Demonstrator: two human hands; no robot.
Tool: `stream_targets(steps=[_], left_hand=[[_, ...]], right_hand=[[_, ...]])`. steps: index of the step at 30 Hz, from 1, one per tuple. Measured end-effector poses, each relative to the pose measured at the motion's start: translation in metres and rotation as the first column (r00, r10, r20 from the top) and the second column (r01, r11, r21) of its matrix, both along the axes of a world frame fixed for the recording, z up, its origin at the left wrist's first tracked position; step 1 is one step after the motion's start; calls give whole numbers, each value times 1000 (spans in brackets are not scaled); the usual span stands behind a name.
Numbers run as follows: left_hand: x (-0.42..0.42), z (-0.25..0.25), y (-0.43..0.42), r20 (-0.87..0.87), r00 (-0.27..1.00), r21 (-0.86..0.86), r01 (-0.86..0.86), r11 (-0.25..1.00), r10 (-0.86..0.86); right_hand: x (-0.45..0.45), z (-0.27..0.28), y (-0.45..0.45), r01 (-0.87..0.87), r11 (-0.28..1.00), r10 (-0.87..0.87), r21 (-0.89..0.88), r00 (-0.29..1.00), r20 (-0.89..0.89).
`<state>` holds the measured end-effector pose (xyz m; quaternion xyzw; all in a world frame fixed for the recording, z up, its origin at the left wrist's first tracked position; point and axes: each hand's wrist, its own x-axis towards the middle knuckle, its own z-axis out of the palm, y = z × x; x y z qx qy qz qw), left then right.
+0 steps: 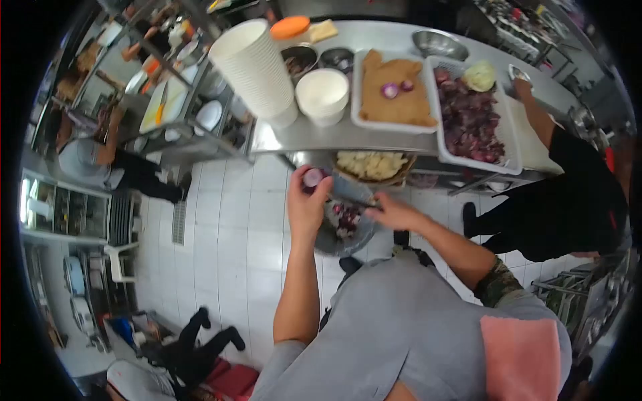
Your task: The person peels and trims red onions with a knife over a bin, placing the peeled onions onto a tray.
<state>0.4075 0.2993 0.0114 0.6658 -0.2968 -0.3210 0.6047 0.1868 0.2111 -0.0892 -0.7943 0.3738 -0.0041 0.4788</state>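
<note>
My left hand is closed around a red onion, with a pale cut face turned up. In my right hand is a knife, its dark handle in my fingers and its blade pointing left toward the onion, apart from it. Both hands are above a grey bucket on the floor. Red and pale onion scraps lie inside it. Behind the bucket, a basket of peeled pale pieces, perhaps garlic or onions, sits below the counter.
The steel counter bears stacked white tubs, a tray with two onions on brown paper and a crate of purple-red pieces. Co-workers stand at right, left and lower left.
</note>
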Motion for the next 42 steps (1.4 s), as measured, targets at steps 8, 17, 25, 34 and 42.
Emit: stream_targets(steps=[8,17,25,34,42], left_hand=[[-81,19,-219,419,876,103,218,971,-241],[-242,14,-282,666,525,187,570,800,-530],[-306,-15,-327,712,315,500,399,768,-627],[-179,71,-184,-256,934,-179,208,962,-250],[-68,-11,10,-748,638,-79,-356,931,181]], right_hand=[[-28,17,-26,-91,986,106,139,989,-101],[-59,-39,-61,-255,949,246,183,967,72],[-89,-10,-72,-261,965,212,5,794,570],[-86,9,-80,-97,811,-36,577,976,215],[-64,42,-46,-25,999,14,25,930,366]])
